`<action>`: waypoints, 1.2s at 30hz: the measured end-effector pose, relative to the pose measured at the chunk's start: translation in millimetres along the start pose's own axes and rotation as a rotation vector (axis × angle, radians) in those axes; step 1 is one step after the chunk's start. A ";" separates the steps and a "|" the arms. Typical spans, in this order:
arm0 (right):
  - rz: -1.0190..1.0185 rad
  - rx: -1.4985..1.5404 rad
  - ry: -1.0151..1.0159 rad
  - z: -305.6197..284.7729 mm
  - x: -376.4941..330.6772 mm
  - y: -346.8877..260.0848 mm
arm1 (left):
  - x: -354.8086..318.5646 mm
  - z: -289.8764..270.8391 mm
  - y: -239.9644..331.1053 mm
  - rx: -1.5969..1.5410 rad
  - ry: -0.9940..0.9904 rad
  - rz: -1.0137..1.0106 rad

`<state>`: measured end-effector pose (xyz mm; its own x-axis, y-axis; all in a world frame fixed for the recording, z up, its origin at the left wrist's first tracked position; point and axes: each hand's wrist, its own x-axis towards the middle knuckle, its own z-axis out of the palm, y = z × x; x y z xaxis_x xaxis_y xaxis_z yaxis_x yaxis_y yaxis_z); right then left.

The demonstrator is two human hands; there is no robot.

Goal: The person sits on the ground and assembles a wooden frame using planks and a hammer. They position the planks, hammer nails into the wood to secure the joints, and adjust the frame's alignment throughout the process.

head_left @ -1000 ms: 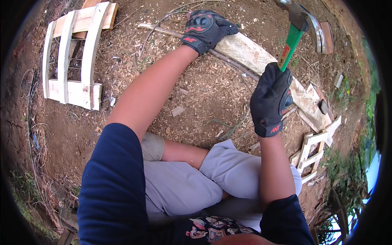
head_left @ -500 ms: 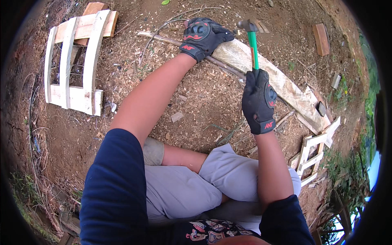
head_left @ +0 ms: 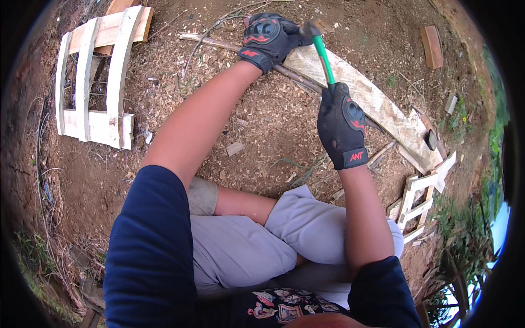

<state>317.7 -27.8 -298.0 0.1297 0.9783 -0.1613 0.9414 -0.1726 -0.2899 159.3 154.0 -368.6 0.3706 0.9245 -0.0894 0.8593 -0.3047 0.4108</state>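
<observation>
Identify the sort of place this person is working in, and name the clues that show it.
Probably an outdoor yard used for rough woodwork: bare dirt ground strewn with wood chips, a slatted wooden frame lying on it, grass and weeds at the edge, and a long plank being hammered.

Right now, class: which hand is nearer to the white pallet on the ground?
Left. The left hand presses on the plank, to the right of the pallet; the right hand, gripping the hammer, lies farther right.
</observation>
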 end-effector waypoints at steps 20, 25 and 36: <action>-0.108 0.076 0.262 11.9 -4.9 -4.7 | -7.9 -12.3 9.7 0.017 -0.110 -0.041; -0.034 0.202 0.275 -16.5 -4.9 -22.5 | -0.6 22.5 -41.8 -0.127 0.105 0.193; -0.073 0.289 0.467 -21.3 1.0 -10.6 | -4.2 14.1 -18.5 -0.140 0.197 0.074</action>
<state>314.5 -22.5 -275.0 0.2535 0.9244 0.2851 0.8377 -0.0624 -0.5425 146.8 152.5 -388.6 0.3431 0.9317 0.1189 0.7701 -0.3515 0.5324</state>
